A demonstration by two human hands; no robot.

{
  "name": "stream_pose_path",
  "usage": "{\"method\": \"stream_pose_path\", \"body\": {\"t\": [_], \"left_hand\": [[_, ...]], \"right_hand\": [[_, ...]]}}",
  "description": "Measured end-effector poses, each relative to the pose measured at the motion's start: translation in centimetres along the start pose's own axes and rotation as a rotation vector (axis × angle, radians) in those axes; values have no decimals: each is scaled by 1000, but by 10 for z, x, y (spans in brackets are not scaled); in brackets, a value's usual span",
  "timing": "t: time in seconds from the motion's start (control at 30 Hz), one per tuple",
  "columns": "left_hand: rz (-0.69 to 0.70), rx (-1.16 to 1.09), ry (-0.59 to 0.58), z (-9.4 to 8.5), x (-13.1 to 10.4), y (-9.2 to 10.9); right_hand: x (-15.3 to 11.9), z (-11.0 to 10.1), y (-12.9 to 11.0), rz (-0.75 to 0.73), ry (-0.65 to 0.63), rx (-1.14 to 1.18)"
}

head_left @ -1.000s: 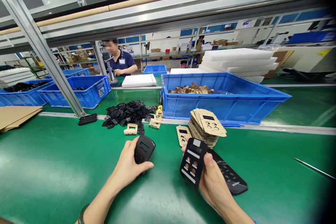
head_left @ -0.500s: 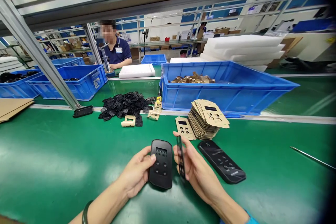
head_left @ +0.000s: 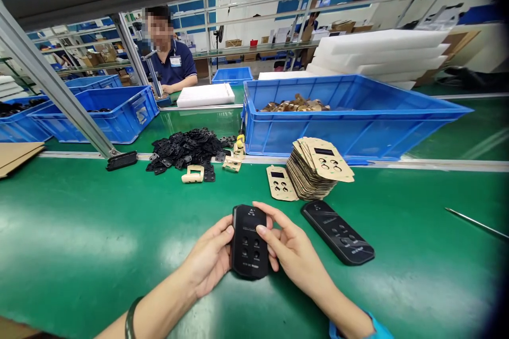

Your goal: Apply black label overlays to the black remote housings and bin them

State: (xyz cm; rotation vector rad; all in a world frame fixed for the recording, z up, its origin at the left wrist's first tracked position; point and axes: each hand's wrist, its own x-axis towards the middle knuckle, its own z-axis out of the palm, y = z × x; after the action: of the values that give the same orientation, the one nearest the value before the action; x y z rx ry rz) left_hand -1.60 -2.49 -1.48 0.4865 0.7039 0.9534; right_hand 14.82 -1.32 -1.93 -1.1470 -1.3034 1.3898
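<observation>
In the head view, a black faceplate [head_left: 250,260] with four button holes and small white print lies over a black plastic housing [head_left: 249,277], mostly hidden beneath it. My left hand [head_left: 207,259] grips the housing's left side, thumb at the edge. My right hand [head_left: 293,248] holds the faceplate from the right, its thumb on the front and its fingers round the top and side. Whether the two parts sit fully flush, I cannot tell. To the right rests a longer black panel [head_left: 338,234] with similar holes. Behind it stands a stack of tan-backed plates [head_left: 312,177].
A heap of small black pieces [head_left: 185,148] lies behind my hands, with tan-backed pieces [head_left: 193,174] beside it. A large blue bin [head_left: 338,132] holds brownish parts. A thin metal rod [head_left: 473,221] lies at right. Across the bench sits a person [head_left: 175,66].
My right hand has turned the faceplate from edge-on to face-up and brought it left onto the housing. The left hand still holds the housing. The view has tilted slightly down.
</observation>
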Motion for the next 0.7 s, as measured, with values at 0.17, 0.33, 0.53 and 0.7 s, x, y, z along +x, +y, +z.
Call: {"method": "stream_pose_path", "body": {"t": [0.17,0.33,0.53,0.7], "left_hand": [[12,-20,19,1,1,-2],[35,47,-4,0,-2,-4],[101,170,21,0,-3,-10],[110,210,10,2,-3,-8]], "right_hand": [[1,-1,8,-75,-2,-70],[-1,0,11,-109,16,-117],[1,-1,14,-88,53,-149],[2,-4,11,-106,51,-277]]}}
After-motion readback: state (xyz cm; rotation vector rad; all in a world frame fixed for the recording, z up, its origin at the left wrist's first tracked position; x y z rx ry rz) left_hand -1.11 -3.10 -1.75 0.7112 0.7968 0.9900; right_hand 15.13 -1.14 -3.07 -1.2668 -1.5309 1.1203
